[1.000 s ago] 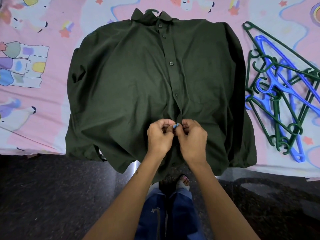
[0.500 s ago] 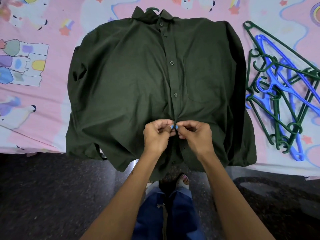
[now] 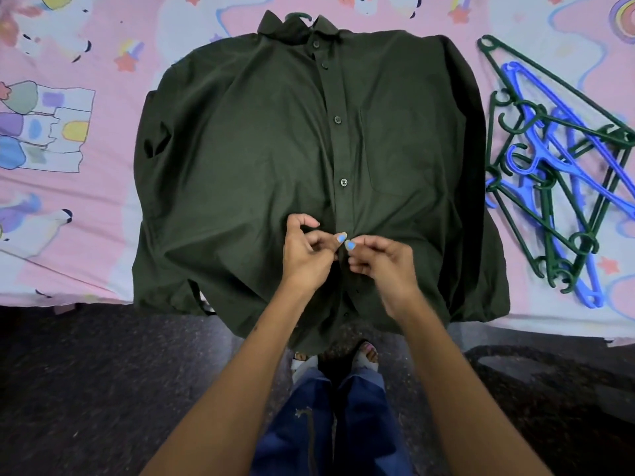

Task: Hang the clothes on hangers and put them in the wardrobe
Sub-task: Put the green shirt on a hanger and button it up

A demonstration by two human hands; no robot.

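Dark green shirt (image 3: 261, 159) lies front-up on the bed (image 3: 86, 235), collar at the far side, hem hanging over the near bed edge toward the floor (image 3: 103, 389). A green hanger hook (image 3: 299, 16) pokes out at the collar; the rest of that hanger is hidden inside the shirt. Upper buttons along the placket look fastened.

Left hand (image 3: 305, 255) and right hand (image 3: 385, 266) meet at the placket, low on the shirt. Both have fingers curled, thumb and forefinger tips pinching the cloth edges there, blue-painted nails almost touching. Whether a button sits between them cannot be told.

Right of the shirt, apart from it, a tangled pile of hangers (image 3: 556, 187), green and blue, lies on the sheet, reaching near the bed's edge.

Left of the shirt is bare printed sheet, pink with cartoon shapes. The shirt's left sleeve is folded under at the side. Below the bed edge: dark speckled floor, the person's jeans and sandalled feet.
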